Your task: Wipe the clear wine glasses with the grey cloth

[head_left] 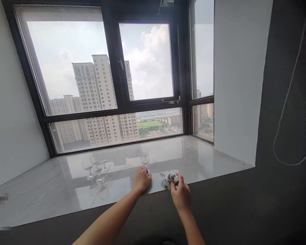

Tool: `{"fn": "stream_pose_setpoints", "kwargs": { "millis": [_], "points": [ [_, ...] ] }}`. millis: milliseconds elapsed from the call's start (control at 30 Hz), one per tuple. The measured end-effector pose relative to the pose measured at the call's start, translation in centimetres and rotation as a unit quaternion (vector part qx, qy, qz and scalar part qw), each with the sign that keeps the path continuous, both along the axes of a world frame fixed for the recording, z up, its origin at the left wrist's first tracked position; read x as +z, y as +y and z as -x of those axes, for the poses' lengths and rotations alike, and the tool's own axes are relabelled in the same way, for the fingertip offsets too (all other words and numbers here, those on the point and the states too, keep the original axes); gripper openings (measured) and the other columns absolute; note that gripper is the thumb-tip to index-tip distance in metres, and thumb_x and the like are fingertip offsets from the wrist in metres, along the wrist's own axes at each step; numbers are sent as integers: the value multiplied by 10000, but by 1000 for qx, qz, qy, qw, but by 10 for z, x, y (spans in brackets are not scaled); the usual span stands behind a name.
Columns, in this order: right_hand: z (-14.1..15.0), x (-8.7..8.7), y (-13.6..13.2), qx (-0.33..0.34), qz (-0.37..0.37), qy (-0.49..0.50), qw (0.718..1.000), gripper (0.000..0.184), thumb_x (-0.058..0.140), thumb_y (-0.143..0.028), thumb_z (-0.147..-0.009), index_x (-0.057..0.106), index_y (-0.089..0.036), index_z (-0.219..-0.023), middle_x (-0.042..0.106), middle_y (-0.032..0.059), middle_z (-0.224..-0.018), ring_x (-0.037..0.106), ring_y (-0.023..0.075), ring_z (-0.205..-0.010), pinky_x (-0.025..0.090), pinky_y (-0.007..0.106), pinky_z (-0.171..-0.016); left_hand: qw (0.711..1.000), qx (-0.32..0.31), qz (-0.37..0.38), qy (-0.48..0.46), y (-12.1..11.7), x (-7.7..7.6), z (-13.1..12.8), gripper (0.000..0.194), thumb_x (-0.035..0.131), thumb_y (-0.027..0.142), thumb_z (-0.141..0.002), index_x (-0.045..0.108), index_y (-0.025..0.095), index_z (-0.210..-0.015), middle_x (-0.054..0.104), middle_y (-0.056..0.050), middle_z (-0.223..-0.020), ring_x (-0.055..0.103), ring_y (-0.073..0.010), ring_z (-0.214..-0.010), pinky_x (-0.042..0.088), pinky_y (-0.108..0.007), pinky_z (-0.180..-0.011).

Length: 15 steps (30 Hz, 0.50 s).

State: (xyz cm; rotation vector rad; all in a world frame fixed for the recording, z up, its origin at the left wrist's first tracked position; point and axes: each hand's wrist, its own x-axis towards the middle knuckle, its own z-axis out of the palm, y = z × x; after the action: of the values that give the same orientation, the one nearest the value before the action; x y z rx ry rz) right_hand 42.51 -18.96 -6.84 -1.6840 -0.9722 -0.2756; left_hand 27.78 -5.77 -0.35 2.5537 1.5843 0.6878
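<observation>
The sill (193,170) is a glossy, pale grey slab with thin joint lines, and it mirrors the window light in bright patches. At its front edge, in the lower centre of the frame, the right hand (180,193) has its thumb and fingers clamped on a grey cloth (169,180), soft, matte and bunched into uneven folds, with a loose corner sticking out to the left.

Just left of it, the left hand (142,179) is curled with its fingers together at the lower part of a stemmed glass (144,156). This glass is clear, thin-walled and upright, with a rounded bowl; its foot is hidden by the hand, so whether the fingers grip it cannot be told.

Left of centre stands a cluster of stemmed glasses (99,170), also clear and upright, their bowls overlapping so that the count is hard to make out; faint reflections lie beneath them. Behind, dark, smooth frames hold the window (145,61). At the right, a beaded cord (285,102) hangs in a loop, its top lost in shadow. A pixelated patch covers part of the lower left edge.
</observation>
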Motion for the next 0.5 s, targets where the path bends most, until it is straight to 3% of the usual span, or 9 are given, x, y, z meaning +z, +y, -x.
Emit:
{"fn": "stream_pose_setpoints", "kwargs": {
  "millis": [500],
  "points": [
    [0, 0, 0, 1, 14, -4, 1000, 362, 443, -377, -925, 536, -210, -1233, 696, 91, -960, 630, 269, -934, 442, 403, -870, 999, -38, 25, 5, 6, -6, -2, 376, 405, 298, -935, 656, 161, -1179, 628, -136, -1289, 559, -258, -1189, 379, -343, -1026]
  ]
}}
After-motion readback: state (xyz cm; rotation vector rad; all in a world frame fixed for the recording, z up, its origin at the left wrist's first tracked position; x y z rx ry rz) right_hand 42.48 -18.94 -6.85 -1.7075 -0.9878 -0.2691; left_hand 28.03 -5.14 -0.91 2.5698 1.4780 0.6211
